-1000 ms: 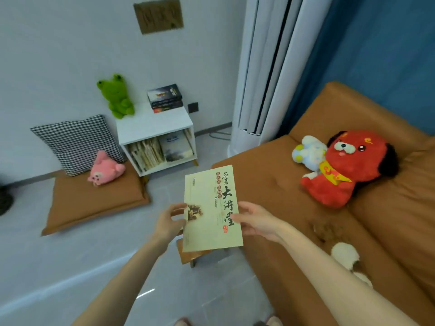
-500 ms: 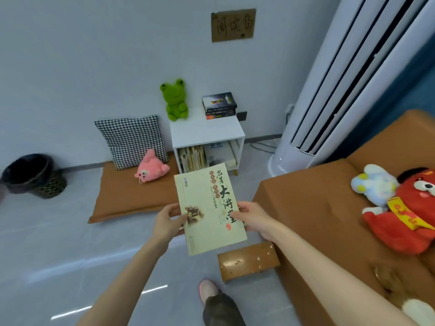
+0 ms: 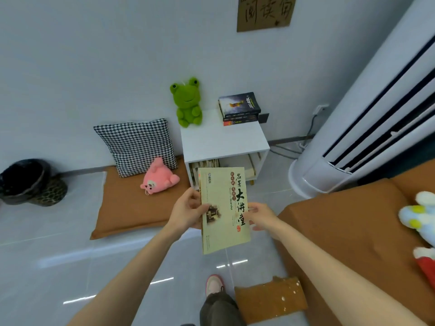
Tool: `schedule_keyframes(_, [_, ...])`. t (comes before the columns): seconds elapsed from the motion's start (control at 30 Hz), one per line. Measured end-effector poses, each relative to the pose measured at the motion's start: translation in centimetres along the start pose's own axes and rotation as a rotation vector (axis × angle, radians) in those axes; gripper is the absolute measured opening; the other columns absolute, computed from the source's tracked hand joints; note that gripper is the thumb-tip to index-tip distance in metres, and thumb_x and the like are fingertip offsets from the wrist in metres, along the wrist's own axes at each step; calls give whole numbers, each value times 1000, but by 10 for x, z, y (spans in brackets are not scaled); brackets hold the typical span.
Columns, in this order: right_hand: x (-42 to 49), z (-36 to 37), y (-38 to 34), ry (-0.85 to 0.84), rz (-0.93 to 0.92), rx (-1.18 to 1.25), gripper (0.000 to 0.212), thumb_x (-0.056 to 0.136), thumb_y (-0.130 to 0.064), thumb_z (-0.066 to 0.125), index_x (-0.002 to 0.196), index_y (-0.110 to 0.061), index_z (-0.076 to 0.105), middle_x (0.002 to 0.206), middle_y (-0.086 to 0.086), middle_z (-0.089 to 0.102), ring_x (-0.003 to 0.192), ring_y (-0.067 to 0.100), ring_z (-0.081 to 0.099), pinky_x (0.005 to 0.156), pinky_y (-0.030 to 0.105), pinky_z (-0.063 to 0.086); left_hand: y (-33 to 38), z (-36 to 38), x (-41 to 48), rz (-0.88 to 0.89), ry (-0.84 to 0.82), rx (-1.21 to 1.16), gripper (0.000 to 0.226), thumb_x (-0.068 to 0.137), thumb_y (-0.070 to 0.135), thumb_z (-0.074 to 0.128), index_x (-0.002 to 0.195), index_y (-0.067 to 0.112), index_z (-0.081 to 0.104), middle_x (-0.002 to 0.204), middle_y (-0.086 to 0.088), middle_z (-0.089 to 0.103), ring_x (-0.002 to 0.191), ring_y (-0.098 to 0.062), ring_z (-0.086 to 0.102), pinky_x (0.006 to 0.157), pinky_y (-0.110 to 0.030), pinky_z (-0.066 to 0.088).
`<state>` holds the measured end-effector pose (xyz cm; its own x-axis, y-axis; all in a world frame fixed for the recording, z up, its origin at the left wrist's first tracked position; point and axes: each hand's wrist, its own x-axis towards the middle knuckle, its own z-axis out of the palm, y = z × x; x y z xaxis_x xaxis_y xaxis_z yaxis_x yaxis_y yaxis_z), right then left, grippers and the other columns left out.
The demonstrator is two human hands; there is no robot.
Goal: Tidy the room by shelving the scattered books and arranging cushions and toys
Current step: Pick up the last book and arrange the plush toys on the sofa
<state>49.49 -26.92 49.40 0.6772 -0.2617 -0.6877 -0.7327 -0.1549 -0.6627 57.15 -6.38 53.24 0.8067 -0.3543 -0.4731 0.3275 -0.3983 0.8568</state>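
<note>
I hold a pale yellow-green book (image 3: 223,210) with Chinese lettering upright in front of me. My left hand (image 3: 187,211) grips its left edge and my right hand (image 3: 260,216) holds its right edge. Behind it stands a small white shelf cabinet (image 3: 223,140) with several books inside. A stack of dark books (image 3: 240,108) and a green frog toy (image 3: 188,102) sit on the cabinet's top. A checked cushion (image 3: 136,144) and a pink plush toy (image 3: 159,176) rest on a brown floor cushion (image 3: 131,203).
A brown sofa (image 3: 353,231) fills the right, with a white-blue plush (image 3: 419,215) and a red plush (image 3: 426,267) on it. A tall white air conditioner (image 3: 367,128) stands behind it. A black bin (image 3: 26,180) is at left. A brown wooden stool (image 3: 270,300) stands by my foot.
I have turned left and moved closer to the white cabinet. The book has turned more upright and now covers part of the shelf opening. Both hands keep their hold.
</note>
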Motion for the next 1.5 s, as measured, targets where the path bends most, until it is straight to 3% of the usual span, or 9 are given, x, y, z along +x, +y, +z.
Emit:
schedule_keyframes(0.13, [37,-12,-21,46,132,178,41,94,-19,57,134,-18,48,120,4,56,90,20,58,77,35,53,2,-2,41,67,-40,138,20,83,17,71,83,23,52,94,-9,67,80,-23,69,54,-44,59])
schedule_keyframes(0.2, [62,-20,-38,58,189,368,39,96,-16,53,134,-14,45,127,7,53,91,24,60,76,38,55,-1,-8,72,99,-41,254,21,79,26,74,78,31,54,85,3,67,78,-17,68,59,-44,59])
schedule_keyframes(0.33, [99,-29,-70,-90,271,817,35,101,-23,45,132,-8,41,128,16,53,99,32,61,71,40,57,-8,-18,116,209,-75,461,18,81,28,72,82,29,54,80,14,65,78,-4,61,73,-33,50])
schedule_keyframes(0.53, [158,-36,-83,-102,375,1007,58,102,-26,42,145,9,22,129,29,53,93,37,64,61,38,60,-14,-26,176,371,-276,582,9,87,24,66,87,24,57,90,15,64,77,-2,60,67,-20,48])
schedule_keyframes(0.8, [215,-38,-79,-50,454,862,44,98,-16,52,132,11,45,97,25,67,62,30,71,48,29,56,-35,-18,233,569,-400,717,4,92,20,59,94,17,56,95,1,63,81,-10,55,67,-26,44])
schedule_keyframes(1.07, [287,-36,-59,-45,464,666,25,96,3,39,120,6,44,93,23,61,78,31,63,46,31,56,-86,20,292,469,-290,659,4,92,17,58,95,18,58,96,2,62,83,-8,53,70,-20,40])
schedule_keyframes(1.2, [333,-38,-31,70,338,540,25,95,5,38,117,2,51,101,19,63,77,23,64,48,27,55,-121,58,323,311,-134,580,14,89,24,64,102,21,60,106,7,64,94,-8,59,75,-13,40])
schedule_keyframes(1.3, [373,-43,-1,121,164,388,24,94,4,38,109,-2,56,106,17,64,84,24,66,53,25,57,-150,91,352,225,-11,540,24,89,30,64,111,23,61,113,10,62,99,-8,59,80,-20,46])
schedule_keyframes(1.5, [452,-35,56,251,-71,224,26,93,-2,41,105,-12,61,107,11,67,95,27,67,74,39,60,-207,132,419,167,156,526,26,94,26,55,119,21,60,125,0,56,108,-16,56,89,-31,48])
